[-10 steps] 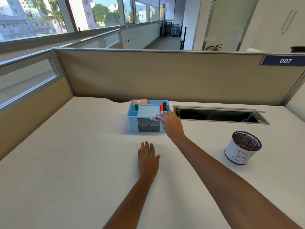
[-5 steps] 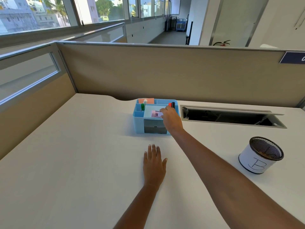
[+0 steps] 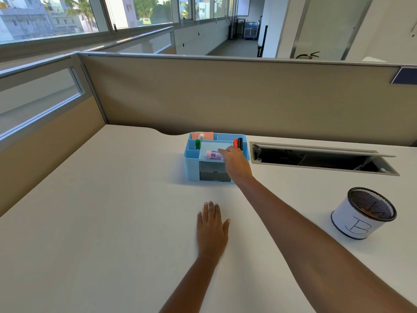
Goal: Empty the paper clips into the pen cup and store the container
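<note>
The right hand has its grip loosened, fingertips touching the small pink-capped clear container, which lies lengthwise left-right on the blue plastic organiser. The left hand rests flat on the wide bare white worktop. Near the right edge, the mesh pen cup reads "B".

Bright daylight enters from the windows at the far left, and the outdoor view there is pale and a little overexposed. The white surface is lit evenly, with only soft, weak shadows beside the blue organizer and the pen cup. Straight lines bend toward the edges. Details are slightly soft.
</note>
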Available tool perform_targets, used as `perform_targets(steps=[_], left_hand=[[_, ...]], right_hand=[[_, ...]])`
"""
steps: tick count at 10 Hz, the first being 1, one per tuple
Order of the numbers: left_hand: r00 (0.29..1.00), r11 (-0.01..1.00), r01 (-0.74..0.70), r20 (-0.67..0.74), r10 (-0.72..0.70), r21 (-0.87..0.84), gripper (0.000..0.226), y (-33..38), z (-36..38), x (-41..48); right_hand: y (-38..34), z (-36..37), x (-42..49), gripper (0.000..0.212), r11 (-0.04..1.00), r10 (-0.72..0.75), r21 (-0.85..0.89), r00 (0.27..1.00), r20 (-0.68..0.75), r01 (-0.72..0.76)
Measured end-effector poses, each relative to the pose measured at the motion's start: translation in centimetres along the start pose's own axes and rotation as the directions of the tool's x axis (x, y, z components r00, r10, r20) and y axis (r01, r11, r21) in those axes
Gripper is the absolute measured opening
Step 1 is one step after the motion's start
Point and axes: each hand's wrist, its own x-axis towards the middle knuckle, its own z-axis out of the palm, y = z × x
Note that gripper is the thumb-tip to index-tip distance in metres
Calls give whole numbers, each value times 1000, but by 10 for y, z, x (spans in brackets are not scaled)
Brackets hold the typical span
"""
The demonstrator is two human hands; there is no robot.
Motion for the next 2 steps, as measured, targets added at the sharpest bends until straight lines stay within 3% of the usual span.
perform_targets(steps=[1,2], left_hand=[[998,1000,24,64,-23,-3,56,-7,9,5],[997,999,47,67,-47,0,56,-8,8,5]], right_hand=[[3,0,-3,49,999,-5,35,1000,-12,6],[6,-1,-20,47,990,44,137,991,-123,-27]])
